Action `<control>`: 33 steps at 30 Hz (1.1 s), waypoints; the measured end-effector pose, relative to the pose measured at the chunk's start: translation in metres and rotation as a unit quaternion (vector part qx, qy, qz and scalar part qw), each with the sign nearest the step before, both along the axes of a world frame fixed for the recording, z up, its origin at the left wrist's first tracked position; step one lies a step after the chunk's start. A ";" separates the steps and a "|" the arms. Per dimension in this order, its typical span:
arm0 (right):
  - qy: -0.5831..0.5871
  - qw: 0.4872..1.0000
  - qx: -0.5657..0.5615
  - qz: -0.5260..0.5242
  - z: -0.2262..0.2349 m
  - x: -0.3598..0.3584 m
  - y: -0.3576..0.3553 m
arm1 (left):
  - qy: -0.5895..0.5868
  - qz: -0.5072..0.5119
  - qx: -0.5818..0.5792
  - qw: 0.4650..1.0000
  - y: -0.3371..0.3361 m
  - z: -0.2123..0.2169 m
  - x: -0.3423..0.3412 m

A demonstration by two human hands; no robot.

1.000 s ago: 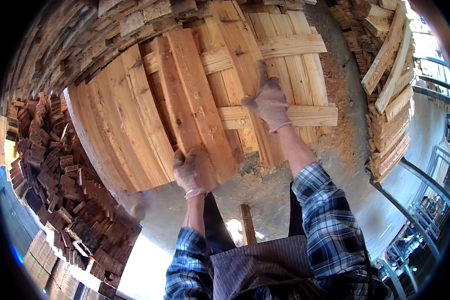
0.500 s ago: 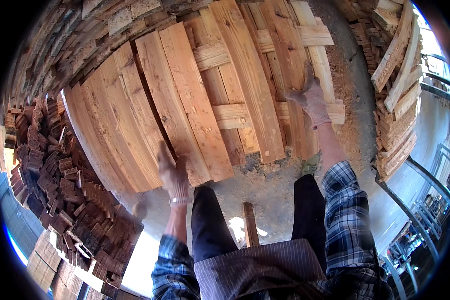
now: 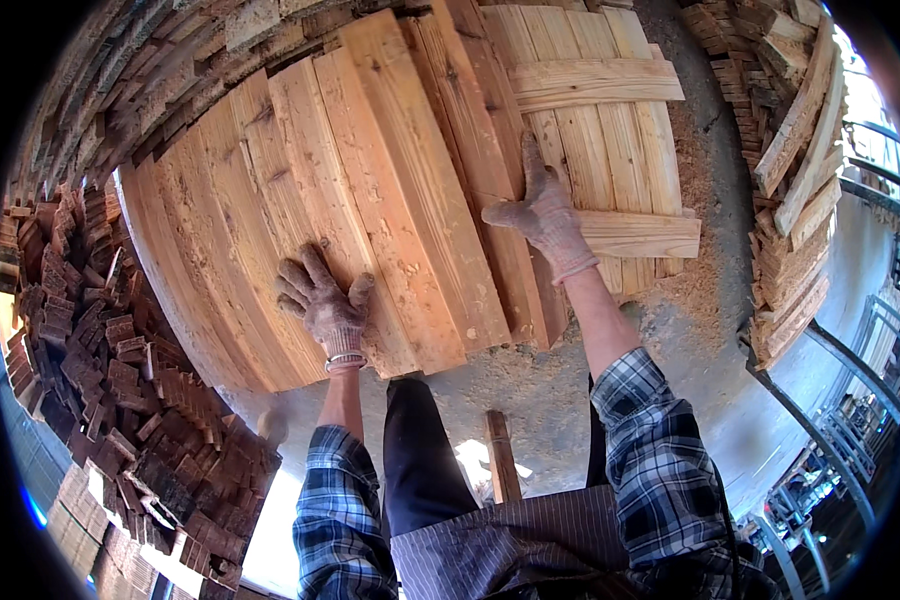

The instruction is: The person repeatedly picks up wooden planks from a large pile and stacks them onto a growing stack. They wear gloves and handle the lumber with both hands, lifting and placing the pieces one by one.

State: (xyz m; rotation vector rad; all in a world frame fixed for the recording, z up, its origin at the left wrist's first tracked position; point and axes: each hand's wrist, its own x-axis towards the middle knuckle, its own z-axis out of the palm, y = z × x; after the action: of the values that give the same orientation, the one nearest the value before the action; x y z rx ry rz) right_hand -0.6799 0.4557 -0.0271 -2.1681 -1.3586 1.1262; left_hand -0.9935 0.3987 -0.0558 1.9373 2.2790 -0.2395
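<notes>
A row of long pale wooden boards (image 3: 300, 200) lies side by side in front of me. My left hand (image 3: 322, 300), in a worn knit glove, rests flat with fingers spread on the near end of one board. My right hand (image 3: 542, 212), gloved too, presses flat on a darker board (image 3: 490, 190) next to a pallet-like panel with cross battens (image 3: 610, 85). Neither hand grips anything.
A heap of small dark wood blocks (image 3: 120, 400) fills the left side. Stacked planks (image 3: 800, 200) stand at the right, with metal rails (image 3: 840, 400) beyond. Sawdust covers the ground (image 3: 710, 250). A short wooden stick (image 3: 500, 455) lies between my legs.
Both hands shifted over the boards: the left moved from the boards' near edge up onto a board's face, and the right swung out right and came back to the middle boards.
</notes>
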 end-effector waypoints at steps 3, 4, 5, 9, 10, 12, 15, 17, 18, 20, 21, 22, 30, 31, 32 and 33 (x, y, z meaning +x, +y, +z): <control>0.021 1.000 -0.006 0.006 -0.001 -0.002 0.003 | -0.037 -0.024 0.045 0.998 0.002 0.003 -0.006; 0.054 0.999 0.010 0.002 -0.005 0.003 0.001 | -0.025 -0.015 0.023 0.999 0.004 0.004 -0.003; 0.085 0.996 0.027 -0.001 -0.008 0.011 -0.001 | -0.013 -0.007 0.001 1.000 0.003 0.006 0.000; -0.171 0.984 -0.036 -0.019 0.002 0.027 0.004 | 0.023 0.021 -0.043 0.999 0.002 0.012 0.001; -0.182 0.982 -0.047 -0.016 -0.003 0.035 0.009 | 0.011 0.016 -0.028 0.999 0.003 0.013 0.005; -0.237 0.970 -0.048 0.025 -0.014 0.036 0.009 | -0.008 0.007 0.005 1.000 0.005 0.016 0.011; -0.233 0.971 0.002 0.057 -0.024 0.041 0.010 | -0.008 0.004 -0.001 1.000 0.007 0.014 0.008; -0.309 0.941 0.067 0.121 -0.010 0.038 0.004 | -0.011 -0.004 0.007 1.000 0.002 0.012 0.004; -0.382 0.898 0.159 0.153 0.002 0.023 0.003 | -0.013 -0.010 0.019 1.000 0.002 0.013 0.001; -0.307 0.934 0.112 0.144 0.030 -0.032 0.002 | -0.038 -0.012 0.021 0.999 0.004 0.017 0.017; -0.252 0.946 0.113 0.169 0.016 -0.060 -0.002 | -0.040 -0.016 0.025 0.999 0.005 0.018 0.018; -0.299 0.904 -0.021 0.304 0.069 -0.105 0.012 | -0.027 -0.011 0.023 0.999 0.000 0.013 0.000; -0.040 0.994 0.036 0.096 0.081 -0.009 -0.004 | 0.011 -0.034 0.013 0.999 0.003 0.008 -0.002; -0.014 0.997 0.027 0.073 0.085 0.013 -0.011 | 0.015 -0.038 0.011 0.999 0.001 0.008 -0.001; -0.068 0.996 0.033 0.046 0.081 0.036 -0.019 | 0.019 -0.027 -0.004 0.999 0.002 0.011 0.004; -0.122 0.992 0.037 0.020 0.077 0.053 -0.023 | 0.022 -0.024 0.001 0.999 0.003 0.009 0.003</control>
State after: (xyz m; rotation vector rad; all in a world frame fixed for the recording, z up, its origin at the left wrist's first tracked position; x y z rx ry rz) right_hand -0.6268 0.4329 0.0496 -2.2924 -1.5251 0.8289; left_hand -0.9900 0.4013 -0.0465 2.0094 2.2616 -0.2882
